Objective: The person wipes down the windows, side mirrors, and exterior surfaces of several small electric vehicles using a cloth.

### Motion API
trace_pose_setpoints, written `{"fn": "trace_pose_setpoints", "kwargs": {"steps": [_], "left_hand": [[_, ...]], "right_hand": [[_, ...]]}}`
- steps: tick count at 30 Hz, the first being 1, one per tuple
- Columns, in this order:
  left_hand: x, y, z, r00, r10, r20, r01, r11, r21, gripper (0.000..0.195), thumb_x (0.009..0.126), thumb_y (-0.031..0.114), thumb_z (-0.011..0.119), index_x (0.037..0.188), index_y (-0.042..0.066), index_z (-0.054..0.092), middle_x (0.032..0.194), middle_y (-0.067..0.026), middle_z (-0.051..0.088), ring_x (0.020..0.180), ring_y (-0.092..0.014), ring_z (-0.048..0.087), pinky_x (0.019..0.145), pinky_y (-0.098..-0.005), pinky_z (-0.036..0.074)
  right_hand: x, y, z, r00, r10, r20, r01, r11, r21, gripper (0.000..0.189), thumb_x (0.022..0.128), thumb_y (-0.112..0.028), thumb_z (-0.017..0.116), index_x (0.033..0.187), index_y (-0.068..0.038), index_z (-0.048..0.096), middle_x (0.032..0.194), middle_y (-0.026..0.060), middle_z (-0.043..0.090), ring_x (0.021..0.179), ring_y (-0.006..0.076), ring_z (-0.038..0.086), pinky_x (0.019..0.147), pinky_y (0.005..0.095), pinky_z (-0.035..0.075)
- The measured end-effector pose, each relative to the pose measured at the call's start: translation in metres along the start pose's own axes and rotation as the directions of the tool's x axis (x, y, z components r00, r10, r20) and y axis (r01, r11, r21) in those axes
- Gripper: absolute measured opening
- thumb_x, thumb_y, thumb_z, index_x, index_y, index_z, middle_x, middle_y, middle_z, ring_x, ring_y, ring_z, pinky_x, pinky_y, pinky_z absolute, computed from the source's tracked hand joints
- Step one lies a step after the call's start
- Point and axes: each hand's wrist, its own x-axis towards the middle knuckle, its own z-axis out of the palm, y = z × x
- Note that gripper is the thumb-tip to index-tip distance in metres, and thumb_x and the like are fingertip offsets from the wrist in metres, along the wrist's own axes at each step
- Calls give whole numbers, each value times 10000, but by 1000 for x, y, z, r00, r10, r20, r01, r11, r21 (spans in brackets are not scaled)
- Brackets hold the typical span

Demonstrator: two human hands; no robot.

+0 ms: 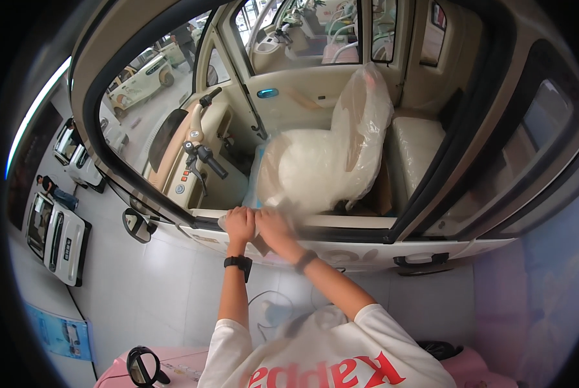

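Both my hands are side by side on the lower window frame (347, 234) of a cream cabin vehicle's door. My left hand (240, 224) is curled over a pale cloth (260, 246), which shows at its outer side and hangs below between my hands. My right hand (274, 227), slightly blurred, closes on the same cloth right beside it. Parts of the cloth are hidden under my fingers. Through the window opening, a front seat (304, 169) in clear plastic wrap stands just beyond my hands.
Left inside the cabin are a handlebar (212, 160) and dashboard (180, 186). A wing mirror (138, 225) juts out at the left, and a door handle (421, 260) sits low right. A pink vehicle (183, 361) is close behind me. A person (57, 191) stands by a white car.
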Motion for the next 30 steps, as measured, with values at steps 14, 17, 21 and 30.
{"fn": "trace_pose_setpoints", "kwargs": {"steps": [14, 17, 21, 30], "left_hand": [[-1, 40, 13, 975, 184, 124, -190, 981, 31, 270, 831, 181, 372, 782, 18, 581, 797, -107, 579, 810, -271, 501, 756, -373, 340], [-1, 68, 31, 938, 207, 278, -221, 975, 18, 276, 834, 211, 375, 835, 27, 580, 859, -120, 577, 839, -287, 509, 771, -384, 350], [8, 135, 25, 882, 380, 277, -350, 924, -154, 309, 838, 257, 365, 861, 30, 572, 876, -147, 571, 841, -299, 516, 768, -382, 372], [13, 173, 27, 710, 661, 243, -531, 729, -433, 337, 774, 351, 480, 897, 39, 505, 852, -121, 532, 762, -302, 524, 666, -377, 419]], "right_hand": [[-29, 37, -41, 990, 22, 138, -20, 1000, -17, 162, 713, -123, 472, 850, -83, 549, 855, 38, 549, 846, 191, 520, 704, 302, 431], [-55, 67, -48, 998, 35, 49, -36, 999, 25, 162, 722, -117, 459, 853, -79, 547, 843, 48, 546, 841, 195, 519, 705, 307, 429], [-90, 113, -81, 976, 116, 183, -135, 986, 95, 323, 615, -47, 560, 931, -87, 509, 954, 57, 503, 938, 245, 455, 783, 354, 369], [-141, 138, -141, 965, 209, 159, -236, 956, 175, 372, 692, -117, 600, 1041, -61, 488, 978, 90, 494, 937, 274, 454, 813, 352, 359]]}}
